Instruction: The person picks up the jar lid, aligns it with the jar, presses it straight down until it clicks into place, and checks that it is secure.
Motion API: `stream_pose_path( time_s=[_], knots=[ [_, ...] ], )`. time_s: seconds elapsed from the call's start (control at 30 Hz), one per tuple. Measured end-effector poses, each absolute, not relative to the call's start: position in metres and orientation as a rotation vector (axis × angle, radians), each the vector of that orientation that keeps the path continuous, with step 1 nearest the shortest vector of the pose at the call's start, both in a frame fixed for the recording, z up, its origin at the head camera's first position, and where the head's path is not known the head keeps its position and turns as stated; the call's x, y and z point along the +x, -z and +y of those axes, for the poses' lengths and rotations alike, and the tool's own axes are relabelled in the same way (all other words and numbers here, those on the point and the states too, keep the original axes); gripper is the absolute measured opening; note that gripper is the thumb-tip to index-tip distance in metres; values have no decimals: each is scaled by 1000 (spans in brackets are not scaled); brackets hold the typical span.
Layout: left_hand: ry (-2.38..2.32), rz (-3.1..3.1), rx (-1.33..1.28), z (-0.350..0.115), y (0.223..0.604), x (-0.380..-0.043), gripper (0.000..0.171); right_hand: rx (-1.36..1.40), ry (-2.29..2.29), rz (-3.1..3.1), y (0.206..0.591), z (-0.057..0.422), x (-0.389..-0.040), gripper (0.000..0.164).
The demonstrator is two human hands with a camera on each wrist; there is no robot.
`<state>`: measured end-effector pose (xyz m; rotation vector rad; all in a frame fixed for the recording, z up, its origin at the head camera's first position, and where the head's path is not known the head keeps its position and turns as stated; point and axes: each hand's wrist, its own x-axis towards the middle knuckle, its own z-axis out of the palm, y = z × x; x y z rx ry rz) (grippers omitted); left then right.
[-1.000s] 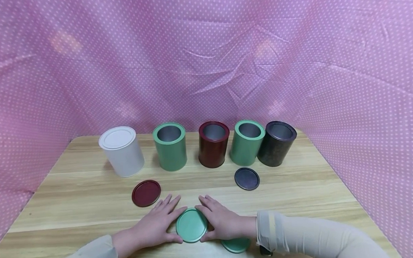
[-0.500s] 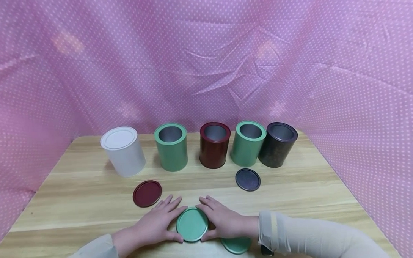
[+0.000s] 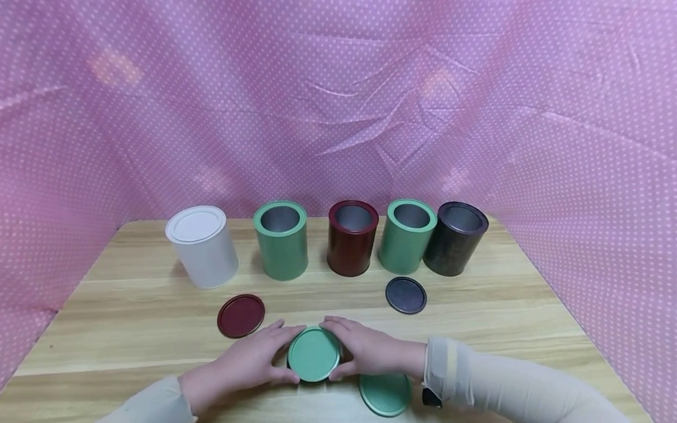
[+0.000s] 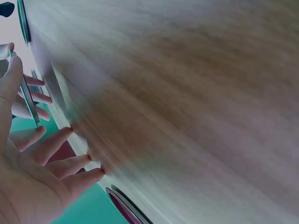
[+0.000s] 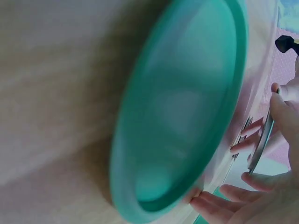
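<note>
Left hand [image 3: 253, 360], right hand [image 3: 371, 352]: pinching one green lid [image 3: 314, 354], toward front edge of bench [image 3: 124, 331]. Pickup is seemingly proceeding; next move is likely requiring level handling.

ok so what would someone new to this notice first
Probably the dotted pink cloth hanging behind the table. Then the row of five cans along the table's far side. Near the front, the left hand and right hand hold a green lid between them.

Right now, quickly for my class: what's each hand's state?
Left hand: holding one side of the raised green lid.
Right hand: holding its other side.
</note>
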<state>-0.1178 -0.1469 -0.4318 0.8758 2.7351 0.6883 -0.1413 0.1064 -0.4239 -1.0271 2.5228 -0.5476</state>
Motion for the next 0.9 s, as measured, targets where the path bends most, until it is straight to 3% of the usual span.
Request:
stream_pose_path(
  time_s=[0.9],
  knots=[
    [-970,2712,808,-156,409,-139,84,-1066,938,2421,403,110,-170,83]
  ],
)
